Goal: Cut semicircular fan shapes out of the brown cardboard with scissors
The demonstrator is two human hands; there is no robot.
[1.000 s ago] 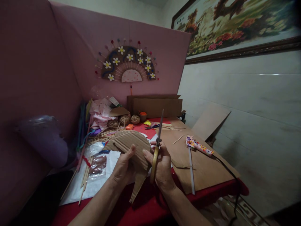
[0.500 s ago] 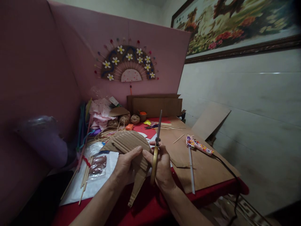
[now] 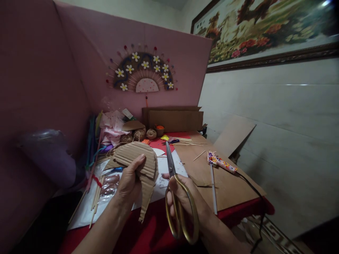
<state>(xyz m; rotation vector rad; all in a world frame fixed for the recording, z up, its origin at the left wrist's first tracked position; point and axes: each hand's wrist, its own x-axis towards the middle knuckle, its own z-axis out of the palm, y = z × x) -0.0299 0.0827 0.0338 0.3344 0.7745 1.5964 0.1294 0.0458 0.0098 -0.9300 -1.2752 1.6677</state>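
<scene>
My left hand (image 3: 131,180) grips a piece of corrugated cardboard (image 3: 135,155) with a rounded top and a narrow strip hanging down. Its thumb lies on the ridged face, and the other fingers are hidden behind. To the right, my right hand (image 3: 182,192) is closed around scissors (image 3: 171,165) with gold-coloured handles. The blades point up and away from me and look closed. They are apart from the cardboard, with white paper (image 3: 161,176) showing between the two.
A flowered glue gun (image 3: 222,163) with a black cord lies on a large cardboard sheet (image 3: 238,192) at the right. A metal ruler (image 3: 214,190) is beside it. Thin sticks (image 3: 95,199), a plastic packet (image 3: 108,187) and twine balls (image 3: 139,134) are at the left and back.
My right hand has come off the cardboard and swung the scissors down, so the handles now face me. The left hand has shifted slightly left with the cardboard.
</scene>
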